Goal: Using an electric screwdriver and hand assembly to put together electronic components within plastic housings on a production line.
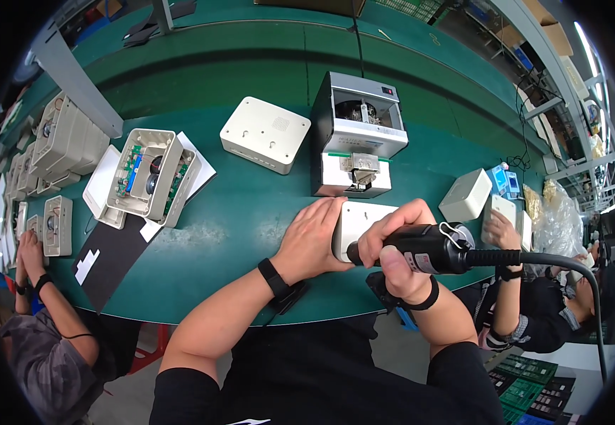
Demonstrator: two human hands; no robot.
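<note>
A white plastic case (356, 216) lies on the green bench in front of me, partly covered by my hands. My left hand (312, 237) grips its left side, fingers pressed together along the edge. In my right hand (396, 248) is a black electric screwdriver (428, 249), held nearly level with its nose toward the case's near side. The driver's tip is hidden, so I cannot tell whether it touches a screw. Just beyond the case stands a grey and black screw feeder (364, 142). Another closed white case (265, 133) sits to the feeder's left.
Open cases with circuit boards and speakers (153, 173) stand at the left beside a black sheet (113, 262). Stacked cases (66, 142) fill the far left. A black cable (570, 263) trails right from the screwdriver. Co-workers' hands (502, 230) (31, 255) work on both sides.
</note>
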